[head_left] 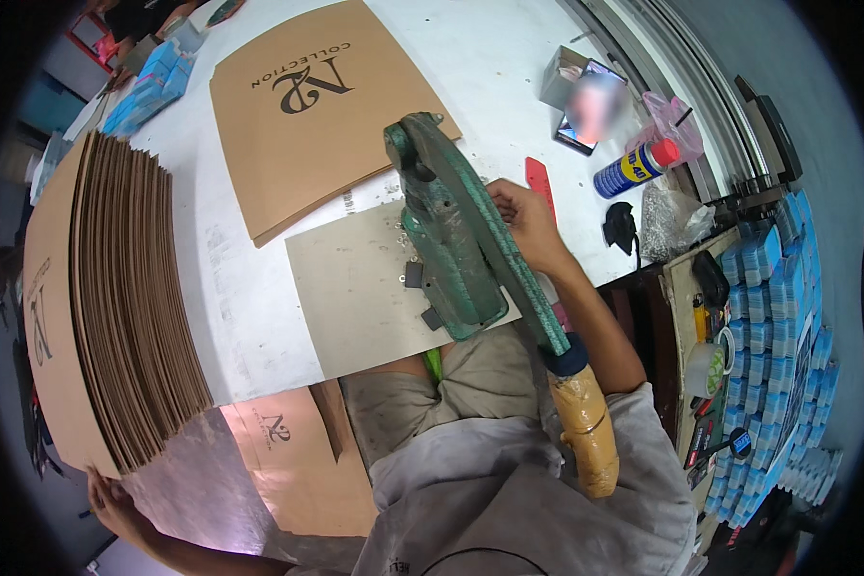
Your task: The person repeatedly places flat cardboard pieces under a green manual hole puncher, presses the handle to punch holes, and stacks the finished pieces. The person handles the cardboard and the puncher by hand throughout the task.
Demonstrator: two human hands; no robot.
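At the lower left, my left hand (115, 504) has its fingers closed at the bottom corner of the outermost brown paper bag in a thick row of bags (130, 307). My right hand (525, 219) is beside a green hand press (451, 230), its fingers curled in and partly hidden behind the press. What they hold, if anything, I cannot make out. The press has a long lever ending in a tape-wrapped, yellowish handle (583, 422) that points toward me. It stands on a grey board (341, 298), with small metal bits near its base.
A flat pile of printed brown bags (307, 115) lies beyond the board. More brown bags (307, 470) lie below the table edge. To the right are a spray can (634, 171), a red strip (540, 182), a bag of small metal parts (670, 221) and stacked blue packets (768, 336).
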